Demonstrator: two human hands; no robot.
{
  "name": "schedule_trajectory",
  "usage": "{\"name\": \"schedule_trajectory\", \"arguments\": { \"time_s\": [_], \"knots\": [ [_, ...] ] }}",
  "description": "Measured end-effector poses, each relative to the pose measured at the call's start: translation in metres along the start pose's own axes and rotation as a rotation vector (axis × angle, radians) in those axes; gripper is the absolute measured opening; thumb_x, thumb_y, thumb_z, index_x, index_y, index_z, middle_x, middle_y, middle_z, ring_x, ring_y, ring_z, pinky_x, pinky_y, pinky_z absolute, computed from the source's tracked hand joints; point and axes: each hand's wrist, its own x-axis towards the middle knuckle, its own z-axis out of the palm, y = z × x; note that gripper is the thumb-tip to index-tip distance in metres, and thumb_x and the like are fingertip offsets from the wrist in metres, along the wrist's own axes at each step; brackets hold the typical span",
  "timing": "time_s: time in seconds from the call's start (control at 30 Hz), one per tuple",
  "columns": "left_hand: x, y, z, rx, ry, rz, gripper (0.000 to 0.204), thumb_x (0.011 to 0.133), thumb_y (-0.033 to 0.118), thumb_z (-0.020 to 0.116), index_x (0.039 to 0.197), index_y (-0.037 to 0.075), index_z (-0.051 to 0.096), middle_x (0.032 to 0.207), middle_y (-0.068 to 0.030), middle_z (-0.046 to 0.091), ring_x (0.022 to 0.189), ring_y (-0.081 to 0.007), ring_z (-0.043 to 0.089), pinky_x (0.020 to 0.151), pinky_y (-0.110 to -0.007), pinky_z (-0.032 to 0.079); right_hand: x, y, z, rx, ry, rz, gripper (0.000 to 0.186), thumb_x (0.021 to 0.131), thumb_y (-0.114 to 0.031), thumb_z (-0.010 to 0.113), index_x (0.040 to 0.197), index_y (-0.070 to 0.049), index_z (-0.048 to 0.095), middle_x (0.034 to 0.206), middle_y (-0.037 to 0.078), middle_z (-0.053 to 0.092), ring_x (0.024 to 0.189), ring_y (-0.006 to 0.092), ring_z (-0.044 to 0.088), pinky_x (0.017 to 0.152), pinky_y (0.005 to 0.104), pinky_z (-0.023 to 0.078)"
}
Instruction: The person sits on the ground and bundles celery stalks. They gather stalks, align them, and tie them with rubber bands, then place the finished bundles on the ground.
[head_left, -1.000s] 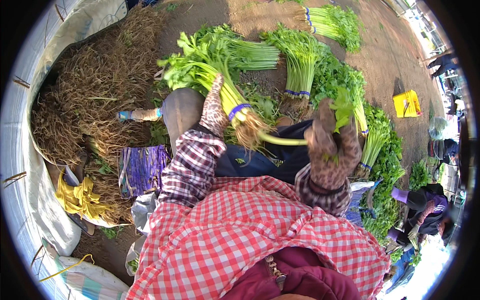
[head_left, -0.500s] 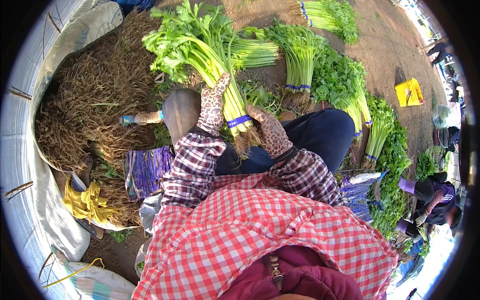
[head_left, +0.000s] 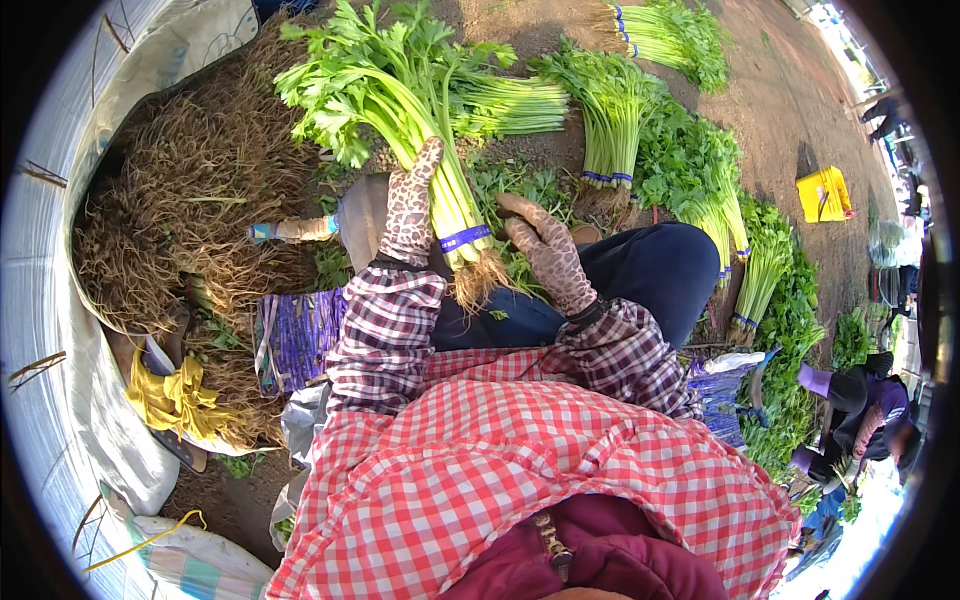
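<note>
My left hand (head_left: 408, 205), in a leopard-print glove, is closed round a celery bunch (head_left: 455, 198) with a blue band near its roots; the leafy tops point up and left. Just right of the bunch, my right hand (head_left: 550, 248), gloved alike, has its fingers apart and holds nothing. Under the bunch are my dark-trousered legs (head_left: 640, 280) and loose green leaves (head_left: 515, 183). A grey, smooth object (head_left: 360, 200) lies left of my left hand, beside a tape-wrapped handle (head_left: 300, 229).
A root pile (head_left: 180, 200) fills the left. Banded celery bundles (head_left: 610, 140) lie ahead and rightward, near a yellow container (head_left: 822, 195). Purple ties (head_left: 305, 340) and yellow cloth (head_left: 180, 400) lie at lower left; a co-worker (head_left: 865, 425) is at far right.
My right hand moved from the right, where it had leaves, to the bunch's band, then came slightly away with fingers apart. The held bunch's leafy end has risen in the picture.
</note>
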Motion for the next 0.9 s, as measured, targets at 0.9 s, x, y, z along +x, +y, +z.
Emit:
{"name": "schedule_trajectory", "arguments": {
  "time_s": [0.9],
  "knots": [
    [0.005, -0.034, 0.017, 0.349, 0.049, 0.172, 0.037, 0.098, 0.032, 0.064, 0.109, -0.003, 0.066, 0.084, -0.0101, 0.071, 0.067, -0.0159, 0.068, 0.057, -0.029, 0.055, -0.016, -0.048, -0.003, -0.184, -0.031, -0.054, 0.035, 0.095, -0.012, 0.066, 0.126, -0.001, 0.054, 0.114, 0.012, 0.061, 0.106, 0.0236, 0.059, 0.093, 0.0338, 0.049]
  ]
}}
